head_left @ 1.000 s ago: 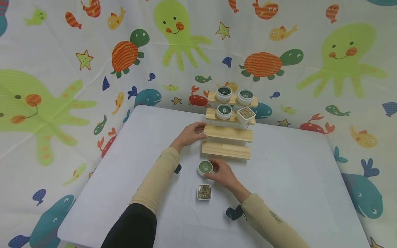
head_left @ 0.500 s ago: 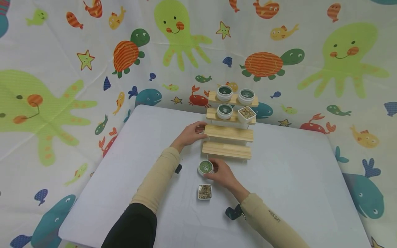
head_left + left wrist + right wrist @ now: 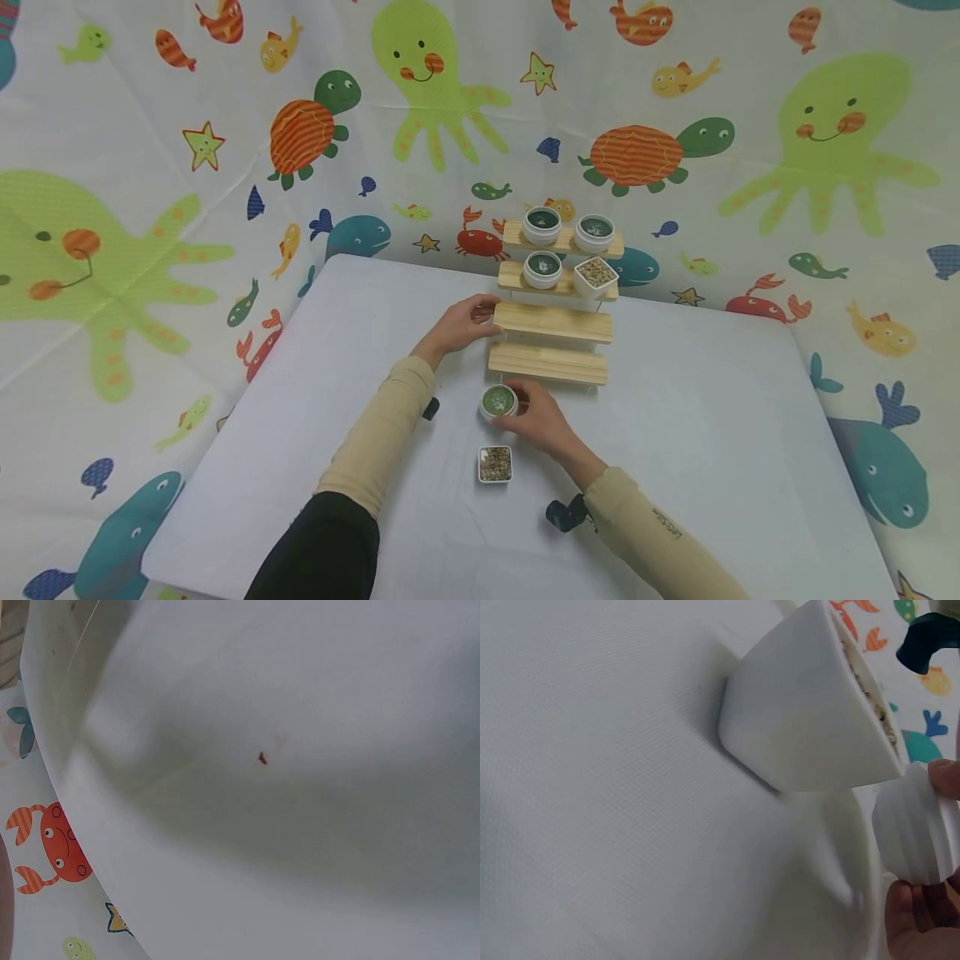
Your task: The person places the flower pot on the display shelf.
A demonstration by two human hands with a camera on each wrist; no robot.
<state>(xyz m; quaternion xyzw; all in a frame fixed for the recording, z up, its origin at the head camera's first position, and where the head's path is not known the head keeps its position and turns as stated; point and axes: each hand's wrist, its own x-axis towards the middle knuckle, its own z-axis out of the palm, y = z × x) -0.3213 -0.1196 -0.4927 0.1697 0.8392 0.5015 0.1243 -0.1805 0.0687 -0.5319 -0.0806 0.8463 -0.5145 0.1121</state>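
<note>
My right hand (image 3: 542, 419) pinches a small round white pot (image 3: 498, 402) with a green top, thumb and fingers on its sides, in front of the tiered wooden stand (image 3: 552, 322). In the right wrist view the same hand's fingers grip the ribbed white pot (image 3: 911, 825) at the right edge. My left hand (image 3: 459, 327) holds the left end of the stand's second step from the front. Toward me sits a square white pot (image 3: 495, 464) filled with pebbly grains; it looms large in the right wrist view. The left wrist view shows mostly white tablecloth (image 3: 300, 825).
On the stand's two back steps stand several pots: round ones with dark green tops, such as the front-left pot (image 3: 543, 269), and a square grain-filled pot (image 3: 596, 277). The two front steps are bare wood. A sea-animal curtain (image 3: 465, 100) hangs behind the white table (image 3: 712, 417).
The round pot in my right hand has moved very slightly toward the stand. My left hand stays at the stand's end.
</note>
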